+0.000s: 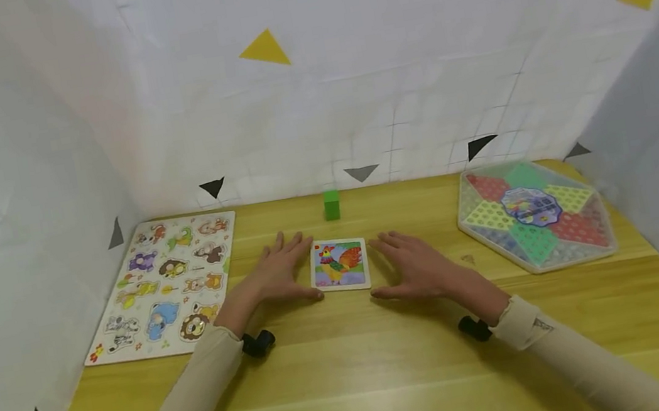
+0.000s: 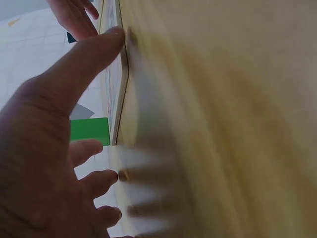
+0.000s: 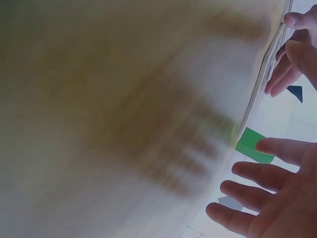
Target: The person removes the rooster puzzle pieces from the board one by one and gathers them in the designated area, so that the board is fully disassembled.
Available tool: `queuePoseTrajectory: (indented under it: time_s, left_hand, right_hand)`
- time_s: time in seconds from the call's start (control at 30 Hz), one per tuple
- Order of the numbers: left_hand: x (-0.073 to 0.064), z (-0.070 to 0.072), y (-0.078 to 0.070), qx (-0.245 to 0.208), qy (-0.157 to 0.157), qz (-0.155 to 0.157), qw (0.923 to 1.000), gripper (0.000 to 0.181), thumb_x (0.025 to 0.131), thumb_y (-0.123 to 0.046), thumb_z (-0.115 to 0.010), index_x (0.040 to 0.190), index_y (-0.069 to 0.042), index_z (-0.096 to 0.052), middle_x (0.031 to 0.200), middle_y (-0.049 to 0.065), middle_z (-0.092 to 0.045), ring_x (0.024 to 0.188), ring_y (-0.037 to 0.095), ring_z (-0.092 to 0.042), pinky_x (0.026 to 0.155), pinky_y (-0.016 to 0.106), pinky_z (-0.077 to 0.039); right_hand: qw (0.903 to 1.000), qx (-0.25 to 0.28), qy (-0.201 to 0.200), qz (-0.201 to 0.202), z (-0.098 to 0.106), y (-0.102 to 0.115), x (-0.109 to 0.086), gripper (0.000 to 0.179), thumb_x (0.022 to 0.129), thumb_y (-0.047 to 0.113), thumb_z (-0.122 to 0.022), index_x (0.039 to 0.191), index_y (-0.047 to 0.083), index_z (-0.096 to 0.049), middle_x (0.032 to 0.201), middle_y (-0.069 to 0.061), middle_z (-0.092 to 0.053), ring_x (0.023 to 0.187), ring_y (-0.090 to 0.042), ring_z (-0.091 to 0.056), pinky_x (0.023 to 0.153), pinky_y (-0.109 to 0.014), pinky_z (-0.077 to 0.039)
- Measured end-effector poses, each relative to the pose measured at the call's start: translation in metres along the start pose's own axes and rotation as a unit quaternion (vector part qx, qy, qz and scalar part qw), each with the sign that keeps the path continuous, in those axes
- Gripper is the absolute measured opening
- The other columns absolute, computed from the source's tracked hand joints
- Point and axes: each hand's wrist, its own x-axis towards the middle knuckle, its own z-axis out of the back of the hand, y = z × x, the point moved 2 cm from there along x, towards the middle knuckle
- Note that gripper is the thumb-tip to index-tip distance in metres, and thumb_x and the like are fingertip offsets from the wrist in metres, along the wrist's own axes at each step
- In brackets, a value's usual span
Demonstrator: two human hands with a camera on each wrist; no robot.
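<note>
A small square picture board with a colourful rooster (image 1: pixel 340 265) lies flat on the wooden table between the two hands. At its left edge is my left hand (image 1: pixel 278 272), fingers spread and thumb stretched toward the near left corner; whether it touches the board I cannot tell. Just off the right edge, my right hand (image 1: pixel 415 267) has its fingers extended and thumb apart, holding nothing. Behind the board stands a green block (image 1: pixel 332 206). The left wrist view shows the left thumb (image 2: pixel 101 49) by the board's edge.
On the left lies an animal puzzle board (image 1: pixel 151 284) with several animal pieces. A hexagonal game box (image 1: pixel 535 216) with a clear cover sits on the right. White cloth walls (image 1: pixel 354 115) with coloured triangles border the table (image 1: pixel 361 366) at the back and sides.
</note>
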Motion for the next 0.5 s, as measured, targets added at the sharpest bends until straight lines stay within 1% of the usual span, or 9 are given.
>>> queuePoseTrajectory:
  time_s: [0.13,0.3,0.37,0.5]
  left_hand:
    - [0.006,0.0,0.005,-0.002,0.015,0.003,0.9999,0.117,0.073,-0.07,-0.075,0.162,-0.02,-0.018,0.166,0.012,-0.008,0.149,0.044,0.004,0.117,0.064,-0.001]
    - [0.011,0.0,0.007,-0.009,0.017,-0.006,0.9998,0.115,0.071,-0.072,-0.076,0.161,-0.022,-0.023,0.167,0.012,-0.007,0.149,0.045,0.005,0.115,0.066,0.002]
    - [0.012,0.0,0.008,-0.009,0.016,-0.006,0.9998,0.114,0.071,-0.073,-0.075,0.161,-0.023,-0.025,0.167,0.011,-0.007,0.149,0.044,0.006,0.115,0.066,0.003]
    - [0.011,-0.001,0.012,-0.012,0.01,0.001,0.9999,0.115,0.07,-0.072,-0.076,0.16,-0.023,-0.027,0.167,0.01,-0.007,0.149,0.043,0.006,0.116,0.065,0.004]
  right_hand:
    - [1.0,-0.002,0.008,-0.002,0.0,0.003,0.006,0.097,0.084,0.067,-0.066,0.153,0.004,-0.04,0.155,-0.023,-0.037,0.143,-0.042,-0.032,0.114,-0.057,-0.03]
    - [1.0,-0.006,0.005,-0.002,0.002,0.008,0.013,0.095,0.084,0.066,-0.067,0.152,0.004,-0.042,0.153,-0.023,-0.039,0.141,-0.041,-0.035,0.113,-0.056,-0.032]
    - [1.0,-0.003,-0.004,0.004,0.002,0.01,0.017,0.09,0.084,0.062,-0.069,0.148,0.003,-0.046,0.151,-0.023,-0.043,0.138,-0.041,-0.04,0.111,-0.056,-0.036]
    - [0.9994,0.0,-0.029,0.017,0.001,0.015,0.029,0.071,0.087,0.052,-0.073,0.136,0.003,-0.059,0.14,-0.018,-0.055,0.128,-0.036,-0.052,0.104,-0.052,-0.044]
